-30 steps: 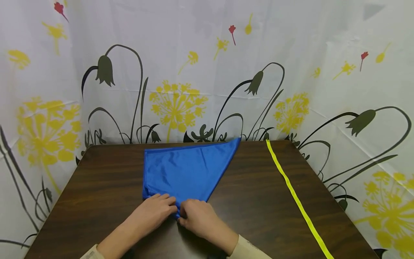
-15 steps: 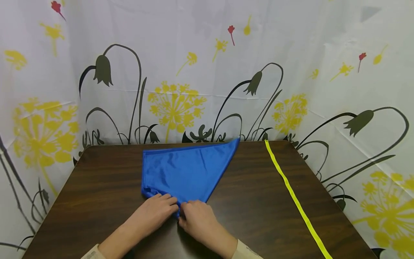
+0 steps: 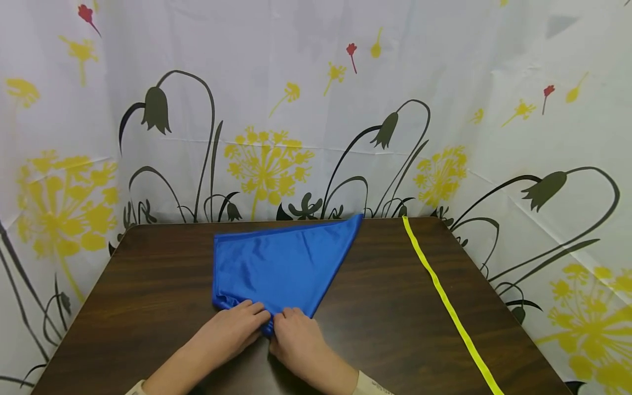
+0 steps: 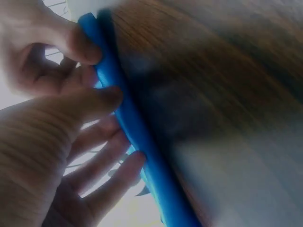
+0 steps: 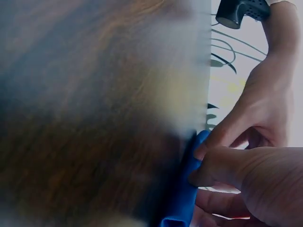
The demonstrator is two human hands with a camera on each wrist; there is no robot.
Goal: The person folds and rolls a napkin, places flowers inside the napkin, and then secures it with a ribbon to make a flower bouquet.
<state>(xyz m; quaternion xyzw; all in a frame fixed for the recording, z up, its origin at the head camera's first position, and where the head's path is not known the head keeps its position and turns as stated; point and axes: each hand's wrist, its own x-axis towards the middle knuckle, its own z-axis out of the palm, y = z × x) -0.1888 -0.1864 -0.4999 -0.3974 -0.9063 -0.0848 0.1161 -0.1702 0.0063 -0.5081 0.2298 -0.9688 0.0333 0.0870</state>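
A shiny blue cloth (image 3: 276, 269) lies on the dark wooden table, narrowing to a point at its far right corner. Its near edge is rolled into a tight tube, seen close up in the left wrist view as a smooth blue roll (image 4: 137, 125). My left hand (image 3: 232, 327) pinches this roll, thumb on the near side and fingers behind it. Right beside it, my right hand (image 3: 300, 345) pinches the roll's right part between thumb and fingers. In the right wrist view the roll (image 5: 182, 194) shows an open, hollow end.
A long yellow strip (image 3: 446, 302) runs down the right side of the table (image 3: 148, 285), from the back edge towards the front. Behind the table hangs a white curtain (image 3: 276, 60) printed with flowers. A black device (image 5: 241, 12) sits on the left wrist.
Both hands keep their hold on the rolled edge, with only slight finger movement. Cloth and hands sit slightly lower and further left in view, while the head view itself has shifted a little.
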